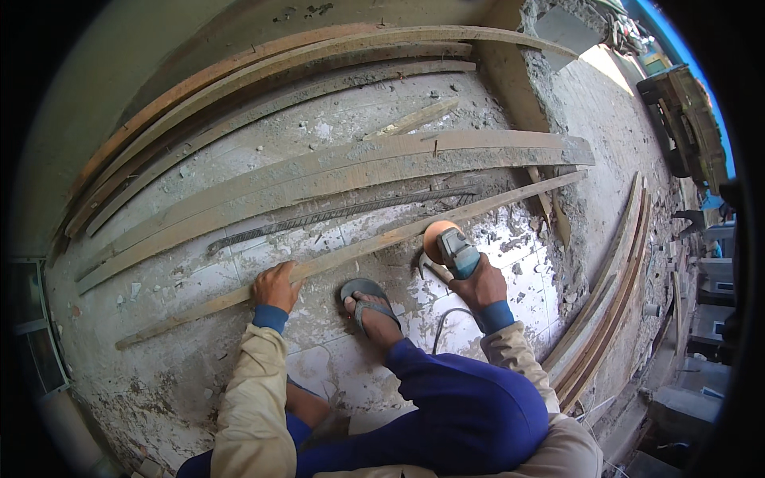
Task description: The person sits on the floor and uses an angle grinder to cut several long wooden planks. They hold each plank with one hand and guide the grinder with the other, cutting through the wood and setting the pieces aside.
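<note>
A: What is leftmost?
B: A window (36, 334), well left of the left grip (276, 285), its outer side lost in the dark rim.
A: And that grip?
B: Clamped over the strip (351, 256), which runs out on both sides of it; the finger undersides are hidden.
A: Right of it?
B: A sandal (362, 287) on a foot, a cord (443, 319) vanishing behind the knee, then seemingly a hammer (438, 271), partly covered by the grinder (457, 249).
A: The right grip (482, 285)?
B: Wrapped round the grinder. Its disc (434, 239) overlaps the strip; contact, I cannot tell. Planks (617, 271) lie farther right.
</note>
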Tool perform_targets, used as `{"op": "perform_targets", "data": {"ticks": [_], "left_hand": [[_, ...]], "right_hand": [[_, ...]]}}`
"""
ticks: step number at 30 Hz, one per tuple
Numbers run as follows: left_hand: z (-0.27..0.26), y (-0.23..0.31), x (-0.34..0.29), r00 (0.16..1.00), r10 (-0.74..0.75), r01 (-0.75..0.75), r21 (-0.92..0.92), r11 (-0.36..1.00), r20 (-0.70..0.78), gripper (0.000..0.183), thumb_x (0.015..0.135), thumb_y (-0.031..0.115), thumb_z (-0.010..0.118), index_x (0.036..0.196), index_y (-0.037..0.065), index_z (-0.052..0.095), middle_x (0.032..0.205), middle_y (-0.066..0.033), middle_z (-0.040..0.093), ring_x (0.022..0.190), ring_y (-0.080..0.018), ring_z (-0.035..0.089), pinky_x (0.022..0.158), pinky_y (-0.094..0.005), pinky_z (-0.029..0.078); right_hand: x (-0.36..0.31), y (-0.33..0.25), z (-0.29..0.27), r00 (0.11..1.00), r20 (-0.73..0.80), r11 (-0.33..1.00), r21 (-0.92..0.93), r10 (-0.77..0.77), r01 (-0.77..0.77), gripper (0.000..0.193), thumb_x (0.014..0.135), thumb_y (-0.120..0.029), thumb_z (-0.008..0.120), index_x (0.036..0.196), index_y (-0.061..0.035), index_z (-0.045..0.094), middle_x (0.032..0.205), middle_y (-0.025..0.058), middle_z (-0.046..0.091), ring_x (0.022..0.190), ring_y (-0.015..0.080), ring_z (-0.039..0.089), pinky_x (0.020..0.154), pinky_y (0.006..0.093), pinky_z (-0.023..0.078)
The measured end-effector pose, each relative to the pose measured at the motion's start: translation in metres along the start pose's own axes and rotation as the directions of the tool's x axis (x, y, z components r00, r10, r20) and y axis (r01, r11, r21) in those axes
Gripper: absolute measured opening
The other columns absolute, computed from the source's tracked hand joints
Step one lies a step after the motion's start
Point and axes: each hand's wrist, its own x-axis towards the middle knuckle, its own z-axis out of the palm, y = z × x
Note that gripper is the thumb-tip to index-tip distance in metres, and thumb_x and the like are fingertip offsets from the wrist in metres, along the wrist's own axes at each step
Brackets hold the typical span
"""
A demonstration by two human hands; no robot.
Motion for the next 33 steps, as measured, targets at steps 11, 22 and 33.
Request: {"op": "perform_targets", "data": {"ticks": [11, 22, 33], "left_hand": [[0.005, -0.005, -0.002, 1.0, 0.004, -0.004, 0.014, 1.0, -0.009, 0.042, 0.082, 0.02, 0.087, 0.122, 0.013, 0.074, 0.116, -0.0116, 0.077, 0.106, -0.0367, 0.071, 0.095, -0.0472, 0.055], [0.007, -0.004, -0.005, 0.999, 0.021, -0.02, 0.024, 1.0, -0.032, 0.045, 0.079, 0.019, 0.089, 0.121, 0.012, 0.073, 0.118, -0.0121, 0.077, 0.108, -0.0354, 0.071, 0.097, -0.0463, 0.054], [0.024, -0.001, -0.032, 0.984, 0.092, -0.081, 0.074, 0.994, -0.156, 0.064, 0.078, 0.011, 0.087, 0.139, 0.012, 0.066, 0.143, -0.0078, 0.067, 0.131, -0.0328, 0.062, 0.113, -0.047, 0.045]], "right_hand": [[0.013, 0.007, 0.004, 0.998, -0.04, 0.996, 0.074, 0.056, -0.053, 0.069, 0.068, -0.038, 0.087, 0.118, 0.0027, 0.064, 0.104, 0.029, 0.076, 0.096, 0.0471, 0.074, 0.086, 0.0512, 0.06], [0.034, 0.037, 0.003, 0.992, -0.08, 0.992, 0.079, 0.101, -0.095, 0.072, 0.069, -0.04, 0.088, 0.12, 0.0037, 0.064, 0.107, 0.0282, 0.076, 0.102, 0.0446, 0.075, 0.091, 0.0488, 0.059], [0.023, 0.06, -0.016, 0.988, -0.104, 0.993, 0.059, 0.111, -0.105, 0.073, 0.068, -0.04, 0.086, 0.121, 0.0044, 0.062, 0.105, 0.0293, 0.076, 0.098, 0.045, 0.075, 0.09, 0.0492, 0.06]]}}
